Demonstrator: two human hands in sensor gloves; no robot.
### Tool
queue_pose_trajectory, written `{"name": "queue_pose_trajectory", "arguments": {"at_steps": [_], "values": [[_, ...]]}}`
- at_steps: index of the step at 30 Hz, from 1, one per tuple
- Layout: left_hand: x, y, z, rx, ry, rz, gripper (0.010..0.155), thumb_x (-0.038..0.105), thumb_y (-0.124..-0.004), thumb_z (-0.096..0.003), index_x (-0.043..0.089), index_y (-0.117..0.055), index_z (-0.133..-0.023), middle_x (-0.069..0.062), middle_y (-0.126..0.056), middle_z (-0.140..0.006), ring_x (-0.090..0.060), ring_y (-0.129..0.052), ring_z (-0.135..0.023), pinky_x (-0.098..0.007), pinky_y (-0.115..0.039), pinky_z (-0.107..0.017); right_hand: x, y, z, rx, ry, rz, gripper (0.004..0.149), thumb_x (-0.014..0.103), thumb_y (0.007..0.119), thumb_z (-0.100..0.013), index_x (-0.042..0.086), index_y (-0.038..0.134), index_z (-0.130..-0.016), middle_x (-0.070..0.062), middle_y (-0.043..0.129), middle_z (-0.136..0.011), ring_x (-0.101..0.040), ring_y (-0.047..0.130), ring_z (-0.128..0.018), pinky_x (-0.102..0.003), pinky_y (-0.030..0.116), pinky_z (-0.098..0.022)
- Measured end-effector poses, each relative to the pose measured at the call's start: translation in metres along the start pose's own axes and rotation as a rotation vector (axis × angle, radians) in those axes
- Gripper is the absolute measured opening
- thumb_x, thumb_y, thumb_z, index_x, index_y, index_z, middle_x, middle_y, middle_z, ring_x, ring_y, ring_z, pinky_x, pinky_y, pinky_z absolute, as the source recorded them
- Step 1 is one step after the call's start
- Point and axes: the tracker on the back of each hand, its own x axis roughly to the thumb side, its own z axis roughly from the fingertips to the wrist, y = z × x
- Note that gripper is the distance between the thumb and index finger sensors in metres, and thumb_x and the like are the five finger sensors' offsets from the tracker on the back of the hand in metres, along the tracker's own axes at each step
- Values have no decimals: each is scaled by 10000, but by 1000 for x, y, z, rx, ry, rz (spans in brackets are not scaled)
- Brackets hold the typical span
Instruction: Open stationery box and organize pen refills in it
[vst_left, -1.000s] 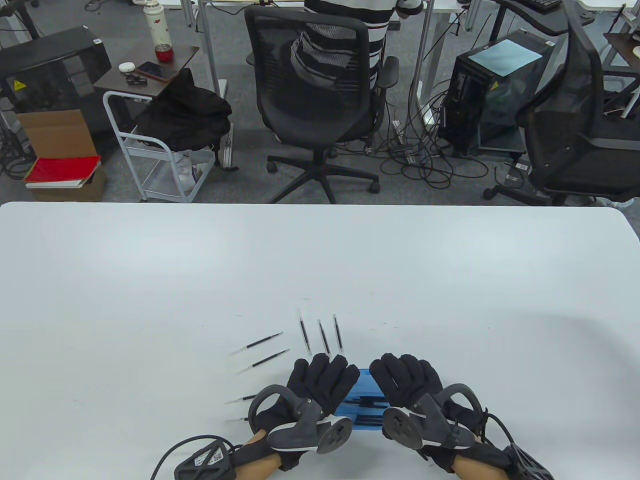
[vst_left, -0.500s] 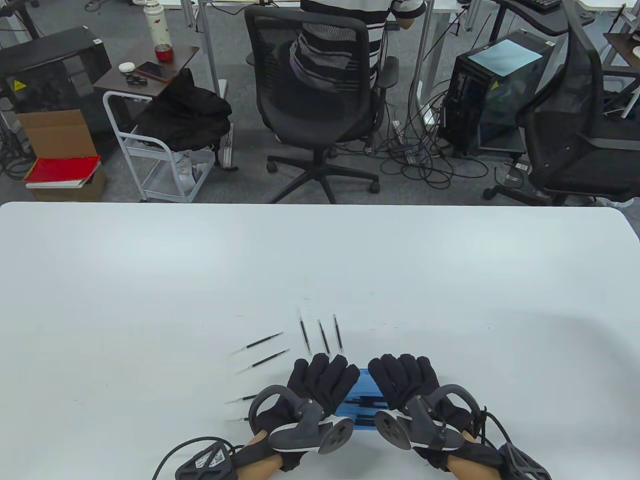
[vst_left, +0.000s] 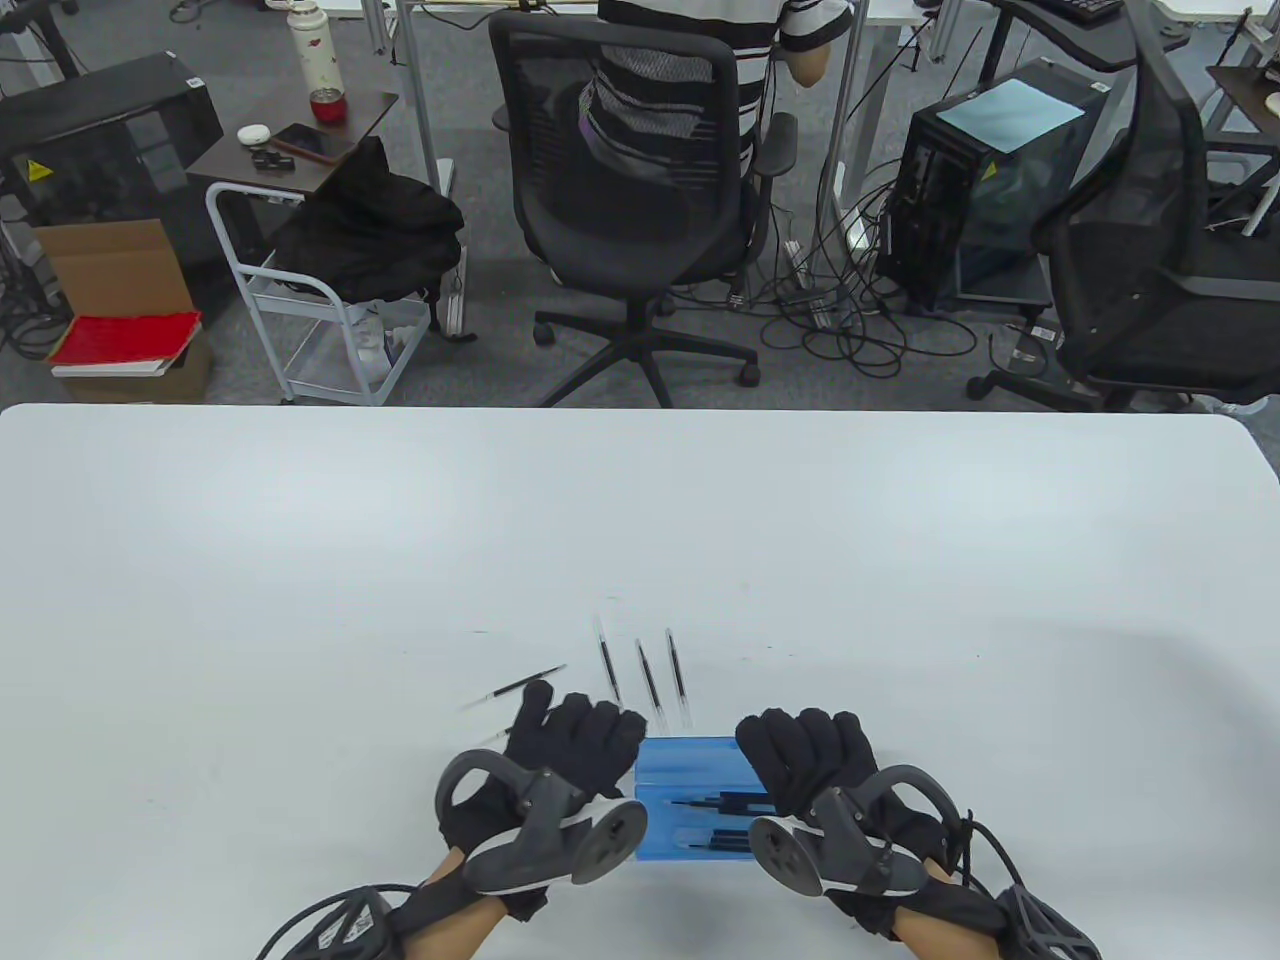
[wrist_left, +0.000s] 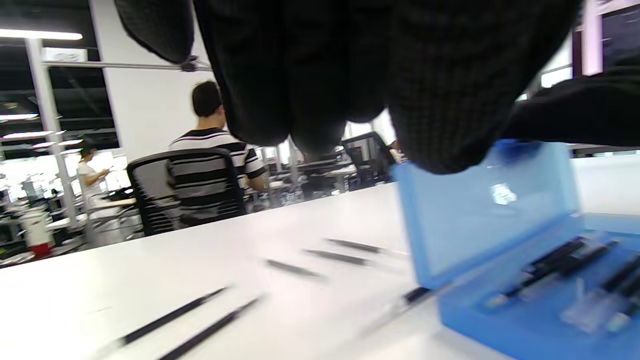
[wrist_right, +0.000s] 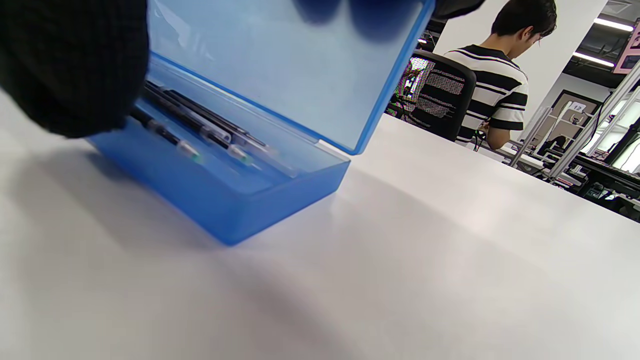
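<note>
Blue translucent plastic — the stationery box (vst_left: 695, 800) sits open near the front edge of the white table (vst_left: 300, 560), refills visible inside. Table view: the left hand (vst_left: 570, 745) is just left of the box, fingers relaxed and grasping nothing; the right hand (vst_left: 810, 755) holds the raised lid (vst_left: 690, 760) at its right end. Loose pen refills (vst_left: 645, 670) lie beyond and left of the box.

Left wrist view: blurred; the lid stands upright, loose refills lie on the table to its left.

Right wrist view: right-hand fingers show through the lid — refills lie lengthwise in the base (wrist_right: 220, 195).
</note>
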Motion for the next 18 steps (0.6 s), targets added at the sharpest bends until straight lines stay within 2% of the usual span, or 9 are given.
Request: {"name": "queue_pose_trajectory", "arguments": {"at_steps": [4,7,11,18], "values": [[-31,-7,10,-89,53,27,510,385,-947,-448,283,-840,-935,40,-973,-921,-243,-1006,-856,-632,-606,-785,0,0,0,0,-3,2,1238,578,879,-316,93,99,-1146,-232,313,-1219,-531,476,-1061,-686,444,-778],[-38,-22,19,-167,-3,25,481,367,-972,-427,299,-872,-892,58,-1006,-872,-219,-1041,-811,-626,-637,-769,0,0,1,-2,-4,4,1236,576,879,-317,91,101,-1145,-235,312,-1219,-531,480,-1060,-689,446,-776],[-39,-46,29,-237,-59,-71,486,349,-993,-406,317,-876,-877,76,-1011,-861,-200,-1045,-809,-617,-644,-775,0,0,1,-1,-7,-1,1237,576,880,-317,92,99,-1146,-233,314,-1218,-531,477,-1062,-689,444,-777],[-34,-59,37,-222,-111,-130,470,333,-995,-408,320,-878,-864,82,-1011,-849,-194,-1043,-803,-613,-636,-783,0,0,1,-1,-6,1,1236,576,880,-317,90,100,-1144,-237,312,-1217,-533,479,-1060,-692,445,-776]]}}
